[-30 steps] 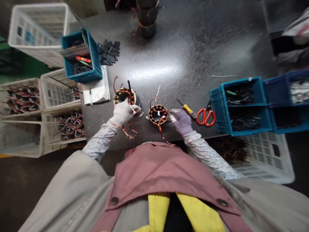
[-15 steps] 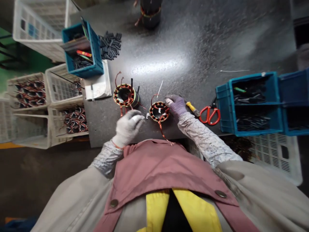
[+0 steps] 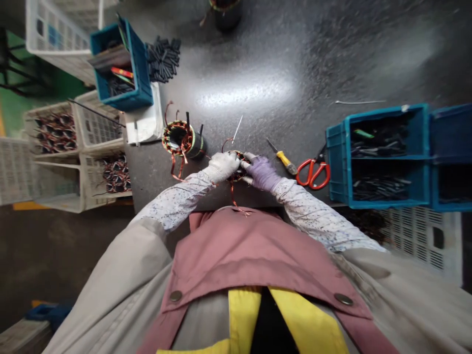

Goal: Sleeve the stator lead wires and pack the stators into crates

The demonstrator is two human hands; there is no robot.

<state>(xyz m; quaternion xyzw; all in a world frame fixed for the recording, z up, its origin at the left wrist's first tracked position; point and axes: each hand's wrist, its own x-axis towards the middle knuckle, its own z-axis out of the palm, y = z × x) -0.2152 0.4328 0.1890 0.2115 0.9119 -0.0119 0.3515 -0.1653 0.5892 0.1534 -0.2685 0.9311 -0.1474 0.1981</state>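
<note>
A ring-shaped motor stator (image 3: pixel 236 176) with copper windings sits between my hands, partly covered by them, its twisted copper leads hanging toward my apron. My left hand (image 3: pixel 222 167), in a white glove, has its fingers curled onto the stator's left and upper rim. From the right, my right hand (image 3: pixel 262 172) in a purple glove grips the ring with its fingers over the edge. A second stator (image 3: pixel 178 137), with black sleeves standing up and orange leads, rests to the left. Behind the gripped stator lies a thin white stick (image 3: pixel 238 130).
To the right lie a yellow-handled screwdriver (image 3: pixel 286 161) and red-handled scissors (image 3: pixel 313 173), beside blue bins (image 3: pixel 337 164) of black sleeves. On the left are a blue box (image 3: pixel 143 73), a sleeve pile (image 3: pixel 164 58), white paper (image 3: pixel 145 120) and crates (image 3: pixel 79 169) of wound parts.
My left hand has moved right from beside the second stator onto the one in my right hand. My right hand stays at that stator, its fingers now further over the ring. The view has shifted slightly.
</note>
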